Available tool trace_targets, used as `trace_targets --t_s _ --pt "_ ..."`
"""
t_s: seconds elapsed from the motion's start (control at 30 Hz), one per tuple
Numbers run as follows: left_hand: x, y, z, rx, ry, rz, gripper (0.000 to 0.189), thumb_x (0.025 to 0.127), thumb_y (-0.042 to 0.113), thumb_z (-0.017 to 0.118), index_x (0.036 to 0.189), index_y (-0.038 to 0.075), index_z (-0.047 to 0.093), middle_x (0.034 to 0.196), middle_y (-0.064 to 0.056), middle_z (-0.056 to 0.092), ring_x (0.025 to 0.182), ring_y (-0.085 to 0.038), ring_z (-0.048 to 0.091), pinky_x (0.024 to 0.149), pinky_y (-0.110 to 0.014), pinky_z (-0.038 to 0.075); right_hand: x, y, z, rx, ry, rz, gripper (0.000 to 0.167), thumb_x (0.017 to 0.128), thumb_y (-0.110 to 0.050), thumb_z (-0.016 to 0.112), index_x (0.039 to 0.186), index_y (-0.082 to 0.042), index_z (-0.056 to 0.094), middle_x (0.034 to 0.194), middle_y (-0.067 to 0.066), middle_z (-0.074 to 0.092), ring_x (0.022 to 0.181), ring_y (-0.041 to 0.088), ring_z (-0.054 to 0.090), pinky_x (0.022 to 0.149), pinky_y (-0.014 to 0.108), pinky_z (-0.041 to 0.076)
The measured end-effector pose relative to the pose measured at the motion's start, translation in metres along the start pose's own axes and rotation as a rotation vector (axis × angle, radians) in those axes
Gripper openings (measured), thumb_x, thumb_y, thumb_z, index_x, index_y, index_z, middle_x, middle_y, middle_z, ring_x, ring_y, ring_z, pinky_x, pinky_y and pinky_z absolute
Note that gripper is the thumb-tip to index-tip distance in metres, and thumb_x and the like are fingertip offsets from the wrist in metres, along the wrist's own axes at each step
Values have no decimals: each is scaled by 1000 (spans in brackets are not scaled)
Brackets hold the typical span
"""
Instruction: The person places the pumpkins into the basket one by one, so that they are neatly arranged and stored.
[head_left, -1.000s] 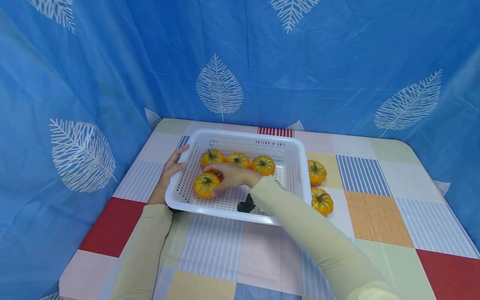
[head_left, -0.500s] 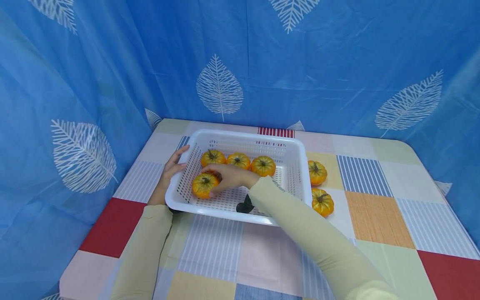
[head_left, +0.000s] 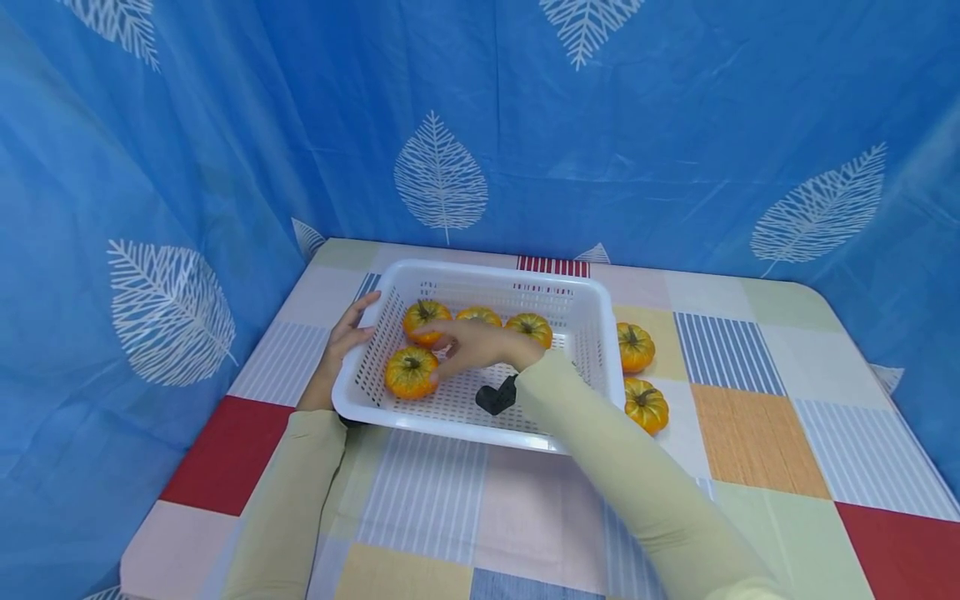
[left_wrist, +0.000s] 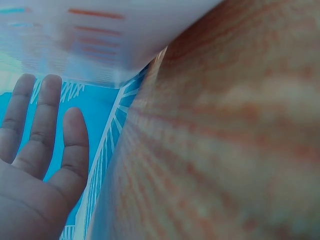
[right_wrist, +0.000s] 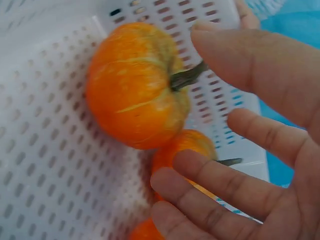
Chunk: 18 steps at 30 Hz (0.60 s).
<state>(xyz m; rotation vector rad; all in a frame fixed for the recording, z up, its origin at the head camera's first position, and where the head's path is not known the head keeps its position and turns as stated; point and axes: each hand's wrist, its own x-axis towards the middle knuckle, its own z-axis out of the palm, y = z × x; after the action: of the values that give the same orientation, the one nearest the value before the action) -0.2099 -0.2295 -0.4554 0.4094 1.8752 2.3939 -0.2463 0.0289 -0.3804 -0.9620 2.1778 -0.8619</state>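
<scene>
A white perforated plastic basket (head_left: 480,435) holds several small orange pumpkins. One pumpkin (head_left: 409,375) sits in its front left corner. My right hand (head_left: 486,343) is inside the basket just right of that pumpkin, fingers spread. In the right wrist view the thumb and fingers stand apart from the pumpkin (right_wrist: 135,87), with nothing gripped. Behind the hand a row of pumpkins lies along the back wall: one pumpkin (head_left: 424,318) at the left, a partly hidden one in the middle, another (head_left: 532,326) to the right. My left hand (head_left: 339,350) rests with straight fingers against the basket's left side.
Two more pumpkins, one farther back (head_left: 635,347) and one nearer (head_left: 647,406), lie on the table right of the basket. A checked cloth (head_left: 525,517) covers the table. A blue curtain (head_left: 600,167) with white leaves hangs behind and at the left.
My right hand moved the front pumpkin slightly left, then let go; its fingers spread and it drew a little to the right. The left hand and basket stayed in place.
</scene>
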Motion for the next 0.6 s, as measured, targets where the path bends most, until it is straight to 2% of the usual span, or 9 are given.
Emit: trace_targets --t_s 0.2,0.4,0.5,0.6 --pt "0 0 0 11 17 -14 63 100 7 36 155 35 46 173 -16 19 142 -29 37 118 -50 39 -9 -4 -6 68 7 -25 68 100 -18 76 161 -4 48 158 20 55 139 39 57 112 44 50" --pt "1 -1 0 34 14 -12 64 100 7 36 155 36 46 173 -18 18 142 -31 37 121 -59 35 -18 -8 -8 95 82 -88 60 98 -13 79 153 -3 57 152 21 60 137 40 60 112 43 50" --pt "0 -1 0 25 16 -14 64 100 7 36 156 36 45 173 -18 19 142 -29 37 121 -56 35 -25 -11 -10 128 107 -127 58 99 -13 78 152 -1 58 149 22 62 135 40 61 112 42 51" --pt "0 -1 0 10 13 -8 63 100 8 36 156 36 46 172 -16 20 140 -27 38 117 -48 39 -33 -16 -12 159 129 -172 57 99 -12 77 151 0 58 148 22 62 133 41 62 112 41 51"
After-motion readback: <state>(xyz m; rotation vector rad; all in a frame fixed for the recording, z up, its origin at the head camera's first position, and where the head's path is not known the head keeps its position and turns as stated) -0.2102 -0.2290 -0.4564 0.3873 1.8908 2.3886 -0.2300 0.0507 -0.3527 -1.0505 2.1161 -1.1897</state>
